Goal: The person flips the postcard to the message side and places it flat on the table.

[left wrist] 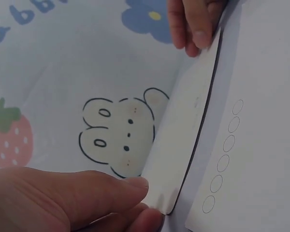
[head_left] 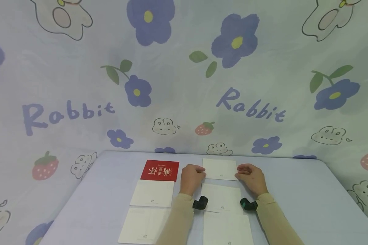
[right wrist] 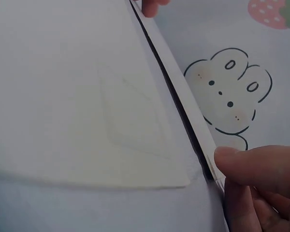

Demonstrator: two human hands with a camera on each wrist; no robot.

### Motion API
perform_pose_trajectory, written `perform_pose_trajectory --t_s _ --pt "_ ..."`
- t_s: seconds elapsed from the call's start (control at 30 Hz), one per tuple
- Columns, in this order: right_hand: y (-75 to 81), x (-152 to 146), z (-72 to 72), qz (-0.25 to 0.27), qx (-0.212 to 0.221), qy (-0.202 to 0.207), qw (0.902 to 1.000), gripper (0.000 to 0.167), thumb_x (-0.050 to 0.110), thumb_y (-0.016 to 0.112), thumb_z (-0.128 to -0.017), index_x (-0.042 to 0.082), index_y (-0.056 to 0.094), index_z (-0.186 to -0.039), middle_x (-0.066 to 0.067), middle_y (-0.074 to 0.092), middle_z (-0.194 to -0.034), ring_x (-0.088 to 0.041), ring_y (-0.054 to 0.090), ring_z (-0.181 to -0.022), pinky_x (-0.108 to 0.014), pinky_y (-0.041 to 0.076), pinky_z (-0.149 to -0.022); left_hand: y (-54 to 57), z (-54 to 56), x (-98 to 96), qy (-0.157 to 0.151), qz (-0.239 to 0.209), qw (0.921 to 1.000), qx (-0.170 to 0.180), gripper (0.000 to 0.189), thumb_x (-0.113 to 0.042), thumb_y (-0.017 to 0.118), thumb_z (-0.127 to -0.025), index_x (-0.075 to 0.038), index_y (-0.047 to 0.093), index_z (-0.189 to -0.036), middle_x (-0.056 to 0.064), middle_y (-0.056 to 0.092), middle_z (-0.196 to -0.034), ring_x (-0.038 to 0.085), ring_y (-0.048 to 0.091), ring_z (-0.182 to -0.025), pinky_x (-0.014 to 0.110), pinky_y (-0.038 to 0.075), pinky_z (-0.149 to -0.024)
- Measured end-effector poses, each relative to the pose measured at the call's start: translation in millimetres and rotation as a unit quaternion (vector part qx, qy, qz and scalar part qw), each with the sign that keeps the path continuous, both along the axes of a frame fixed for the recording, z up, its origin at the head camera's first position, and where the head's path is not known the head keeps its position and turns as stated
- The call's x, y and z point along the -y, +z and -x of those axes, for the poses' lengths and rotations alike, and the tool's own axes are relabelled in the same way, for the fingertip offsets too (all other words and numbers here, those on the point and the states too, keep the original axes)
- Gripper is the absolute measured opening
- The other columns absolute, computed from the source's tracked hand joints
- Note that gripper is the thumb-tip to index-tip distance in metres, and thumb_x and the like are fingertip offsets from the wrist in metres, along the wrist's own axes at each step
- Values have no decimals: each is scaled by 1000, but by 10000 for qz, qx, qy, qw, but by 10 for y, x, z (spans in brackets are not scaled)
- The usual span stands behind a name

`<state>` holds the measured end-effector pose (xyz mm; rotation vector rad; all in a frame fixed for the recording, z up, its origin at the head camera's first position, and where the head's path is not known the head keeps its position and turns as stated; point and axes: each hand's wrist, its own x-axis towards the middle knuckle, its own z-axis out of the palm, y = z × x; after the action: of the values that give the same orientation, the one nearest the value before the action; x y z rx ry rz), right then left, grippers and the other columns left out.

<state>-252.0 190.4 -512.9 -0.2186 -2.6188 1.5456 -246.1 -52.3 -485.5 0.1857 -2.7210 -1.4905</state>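
Observation:
At the far end of the right-hand column, a white postcard (head_left: 219, 169) lies between my two hands. My left hand (head_left: 191, 178) pinches its left edge, thumb above and fingers at the side. On the opposite edge my right hand (head_left: 253, 179) pinches with the thumb over the card and the fingers curled at its underside. A dark line of shadow runs beneath the card's near edge in both wrist views. Just nearer lies a second white postcard (head_left: 221, 198), with a row of small printed circles along its edge in the left wrist view.
A third white postcard (head_left: 227, 229) continues the right-hand column. To the left, a red card (head_left: 160, 170) with light characters lies above two white postcards, a middle one (head_left: 152, 193) and a near one (head_left: 143, 224). A printed rabbit-and-flower cloth (head_left: 184, 102) hangs behind the table (head_left: 92, 204).

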Motion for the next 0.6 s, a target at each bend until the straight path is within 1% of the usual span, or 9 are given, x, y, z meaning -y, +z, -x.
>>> perform_pose_trajectory --t_s 0.13,0.27,0.37,0.5,0.6 --pt "-10 -7 -9 131 45 12 9999 41 8 78 -85 -1 65 -122 -17 70 -116 -29 67 -105 -46 49 -99 19 -13 -3 -19 76 10000 53 11 -12 77 -87 -10 80 -97 1 71 -89 20 63 -89 40 56 -82" --pt "-11 -11 -8 256 85 -30 9996 41 10 78 -85 -1 65 -123 -18 69 -118 -30 67 -107 -45 49 -99 48 -25 4 -80 122 9999 37 13 -13 77 -87 -10 80 -100 2 72 -92 21 63 -92 42 56 -84" --pt "-10 -18 -4 310 94 -44 9995 40 11 77 -86 0 65 -123 -18 69 -120 -29 67 -108 -36 51 -95 78 -33 16 -186 43 9998 -29 14 -14 76 -88 -11 80 -101 2 73 -96 21 64 -96 42 56 -86" --pt "-2 -22 1 406 67 -48 9991 40 11 75 -88 -1 64 -124 -19 67 -123 -29 66 -110 -20 51 -86 146 -36 45 -447 -199 9987 -157 18 -16 74 -90 -9 79 -106 3 74 -102 20 66 -98 42 56 -87" --pt "10 -13 0 436 45 -51 9990 39 11 74 -89 -1 64 -125 -20 66 -124 -31 65 -112 -16 50 -82 213 -36 75 -586 -353 9973 -262 20 -16 72 -91 -7 78 -109 4 75 -104 20 68 -97 41 56 -86"
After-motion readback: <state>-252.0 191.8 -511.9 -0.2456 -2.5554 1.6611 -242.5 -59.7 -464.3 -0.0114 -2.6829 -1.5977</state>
